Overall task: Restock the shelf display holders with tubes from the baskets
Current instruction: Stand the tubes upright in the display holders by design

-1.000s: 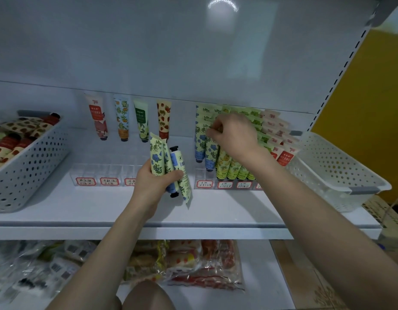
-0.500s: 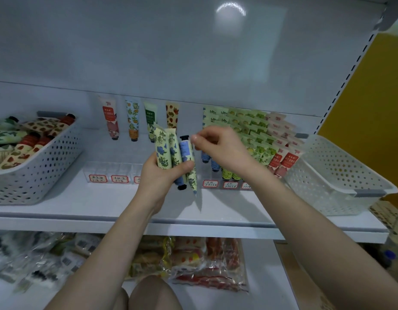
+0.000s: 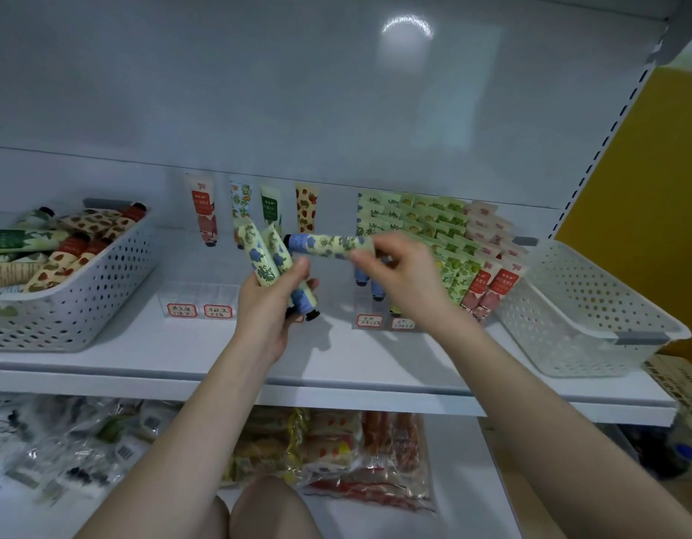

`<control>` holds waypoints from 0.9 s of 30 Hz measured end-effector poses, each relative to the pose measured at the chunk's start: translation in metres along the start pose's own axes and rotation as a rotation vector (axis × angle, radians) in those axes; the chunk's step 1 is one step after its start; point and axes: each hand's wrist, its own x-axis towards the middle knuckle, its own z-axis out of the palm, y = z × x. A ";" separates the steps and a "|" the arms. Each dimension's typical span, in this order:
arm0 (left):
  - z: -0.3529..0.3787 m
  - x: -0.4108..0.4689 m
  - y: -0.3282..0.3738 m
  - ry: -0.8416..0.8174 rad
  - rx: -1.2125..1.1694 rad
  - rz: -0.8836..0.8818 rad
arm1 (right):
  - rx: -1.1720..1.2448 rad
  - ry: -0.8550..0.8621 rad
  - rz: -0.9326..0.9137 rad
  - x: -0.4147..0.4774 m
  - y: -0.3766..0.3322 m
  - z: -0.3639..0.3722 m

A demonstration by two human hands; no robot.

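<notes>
Grips a bunch of tubes in the left hand, fingers curled round them, crimped ends up and dark caps poking out below the palm; looks like two, though the lower ends blur together. Pinches a single tube between thumb and fingertips of the right hand, held level, cap end pointing left and close to the tops of the bunch, crimped end in the fingers. Same print on all of these: pale yellow-green with blue flowers. Holds both hands above the white shelf, near its middle.

Behind the left hand, clear left holders with handwritten price labels along the front and four upright tubes side by side at the very back. Behind the right hand, right holders packed with slanting rows: blue-flower tubes nearest the middle, then green tubes, then pink-and-red tubes furthest right.

At the left end of the shelf, a white perforated left basket piled with mixed tubes lying flat. At the right end, just beside the pink-and-red rows, a matching right basket. On the level below, clear-wrapped packets heaped together
</notes>
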 end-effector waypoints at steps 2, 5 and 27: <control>-0.005 -0.001 -0.004 -0.001 0.050 0.001 | -0.033 0.050 0.023 0.013 -0.001 -0.015; -0.011 -0.003 -0.007 0.003 0.062 -0.034 | -0.146 0.091 0.057 0.033 -0.001 -0.031; -0.025 -0.001 -0.022 -0.052 0.077 -0.070 | -0.986 0.024 -0.009 0.059 0.023 0.014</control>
